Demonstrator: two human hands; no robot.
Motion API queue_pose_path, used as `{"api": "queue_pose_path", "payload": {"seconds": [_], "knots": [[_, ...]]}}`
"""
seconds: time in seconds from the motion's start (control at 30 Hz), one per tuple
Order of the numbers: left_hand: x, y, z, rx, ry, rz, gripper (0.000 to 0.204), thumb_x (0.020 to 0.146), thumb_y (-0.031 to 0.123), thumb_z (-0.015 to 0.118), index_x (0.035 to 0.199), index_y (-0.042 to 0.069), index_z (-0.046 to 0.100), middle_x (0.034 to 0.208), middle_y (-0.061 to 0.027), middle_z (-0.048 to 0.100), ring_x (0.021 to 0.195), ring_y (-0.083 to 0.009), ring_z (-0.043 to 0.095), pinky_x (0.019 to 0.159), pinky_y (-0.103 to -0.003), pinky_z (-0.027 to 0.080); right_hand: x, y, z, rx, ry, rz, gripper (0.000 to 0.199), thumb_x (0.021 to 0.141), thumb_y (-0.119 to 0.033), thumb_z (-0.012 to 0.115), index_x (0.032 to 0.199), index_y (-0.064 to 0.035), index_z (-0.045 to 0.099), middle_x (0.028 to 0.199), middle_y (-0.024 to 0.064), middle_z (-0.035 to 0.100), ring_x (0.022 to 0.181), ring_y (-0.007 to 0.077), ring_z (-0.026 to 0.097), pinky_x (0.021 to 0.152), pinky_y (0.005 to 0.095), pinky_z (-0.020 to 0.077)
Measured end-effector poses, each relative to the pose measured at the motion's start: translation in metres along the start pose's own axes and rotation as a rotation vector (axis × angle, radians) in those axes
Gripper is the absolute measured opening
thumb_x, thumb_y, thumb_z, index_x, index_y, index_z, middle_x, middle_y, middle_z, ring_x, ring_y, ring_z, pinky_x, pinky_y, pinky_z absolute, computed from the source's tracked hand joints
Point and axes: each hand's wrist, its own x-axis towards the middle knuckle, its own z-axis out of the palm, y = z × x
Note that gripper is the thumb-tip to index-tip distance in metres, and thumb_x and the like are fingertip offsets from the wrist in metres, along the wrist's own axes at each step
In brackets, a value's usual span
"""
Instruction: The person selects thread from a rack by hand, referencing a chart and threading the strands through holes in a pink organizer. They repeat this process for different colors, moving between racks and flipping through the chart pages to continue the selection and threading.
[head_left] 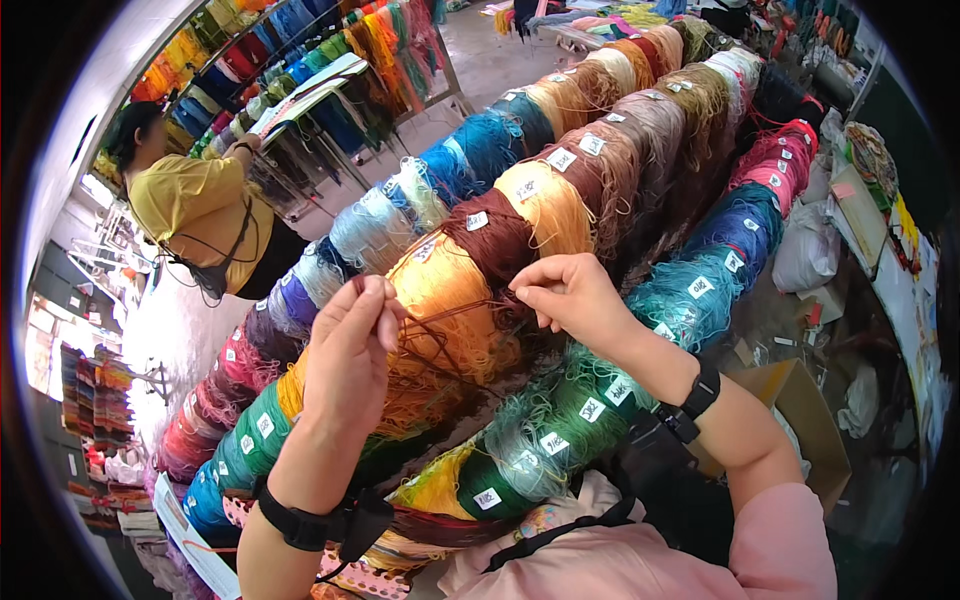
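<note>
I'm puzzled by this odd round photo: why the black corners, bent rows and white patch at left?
Head view: a fisheye lens leaves black corners and bows the yarn rows toward the rim; daylight overexposes the floor at left; both hands, left hand and right hand, look sharp.

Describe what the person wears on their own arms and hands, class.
Both hands, left and right, are bare, without gloves or rings in view. Each wrist carries a black strap: the left strap has a dark device and cord hanging from it, the right strap a small black buckle. A pink sleeve covers the right upper arm.
</note>
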Motion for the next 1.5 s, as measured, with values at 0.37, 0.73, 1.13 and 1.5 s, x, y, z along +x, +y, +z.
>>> {"api": "queue_pose_path", "payload": {"seconds": [0.37, 0.73, 1.13, 1.5], "knots": [[-0.013, 0.001, 0.021, -0.384, -0.033, -0.290, 0.009, 0.085, 0.016, 0.045, 0.080, 0.008, 0.046, 0.051, 0.0071, 0.025, 0.041, -0.0035, 0.022, 0.040, -0.018, 0.020, 0.017, -0.010, 0.019, -0.383, 0.231, -0.329, 0.008, 0.069, -0.006, 0.059, 0.073, -0.0002, 0.061, 0.058, 0.0013, 0.057, 0.047, 0.0040, 0.047, 0.046, 0.0196, 0.0379], [-0.017, 0.003, 0.023, -0.269, -0.012, -0.337, 0.013, 0.083, 0.014, 0.048, 0.092, 0.004, 0.050, 0.049, 0.0089, 0.022, 0.038, -0.0021, 0.019, 0.038, -0.017, 0.017, 0.024, -0.001, 0.028, -0.449, 0.265, -0.279, 0.010, 0.066, -0.011, 0.057, 0.065, -0.0008, 0.060, 0.058, 0.0132, 0.057, 0.056, 0.0240, 0.058, 0.053, 0.0303, 0.0450], [-0.014, 0.001, 0.020, -0.252, -0.037, -0.357, 0.014, 0.083, 0.015, 0.047, 0.092, 0.004, 0.049, 0.049, 0.0086, 0.022, 0.039, -0.0025, 0.019, 0.038, -0.018, 0.017, 0.022, 0.005, 0.016, 0.038, 0.110, -0.049, 0.009, 0.074, -0.006, 0.053, 0.071, 0.0006, 0.059, 0.056, 0.0034, 0.055, 0.041, 0.0057, 0.047, 0.037, 0.0172, 0.0356], [-0.011, -0.002, 0.025, -0.275, -0.063, -0.379, 0.016, 0.085, 0.020, 0.045, 0.090, 0.006, 0.050, 0.048, 0.0084, 0.020, 0.039, -0.0032, 0.018, 0.038, -0.018, 0.017, 0.024, 0.006, 0.013, 0.178, 0.050, 0.025, 0.006, 0.075, -0.007, 0.051, 0.072, -0.0026, 0.055, 0.062, 0.0027, 0.055, 0.047, 0.0045, 0.048, 0.041, 0.0162, 0.0354]]}}
